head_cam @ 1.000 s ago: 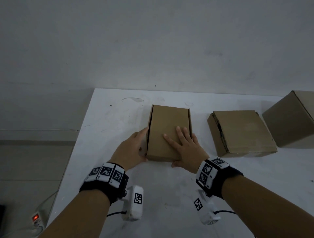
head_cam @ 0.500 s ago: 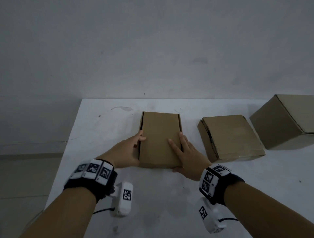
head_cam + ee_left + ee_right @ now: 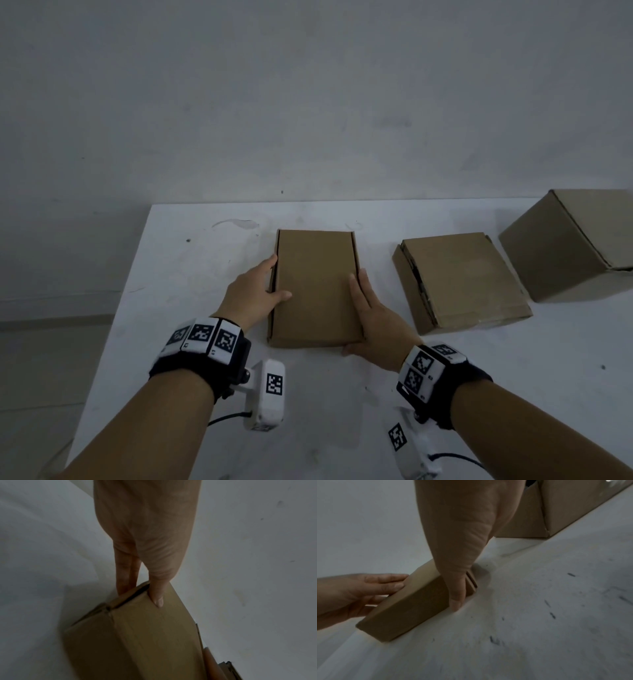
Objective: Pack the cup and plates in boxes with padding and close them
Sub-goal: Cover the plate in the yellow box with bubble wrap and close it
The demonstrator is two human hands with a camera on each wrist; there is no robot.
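Flat box (image 3: pixel 315 287) on white table (image 3: pixel 191 274), lid down. Right hand (image 3: pixel 373 318) has slid off lid top since a second ago, now clasping box's right edge: fingers straight along side, thumb at near corner. Left hand (image 3: pixel 253 291) clasps left edge, thumb on lid, fingers down side wall. Shift suggests closing done, box likely about to be lifted or moved. Second flat box (image 3: pixel 462 281) and cube box (image 3: pixel 575 243) sit shut to right. Cup, plates not visible.
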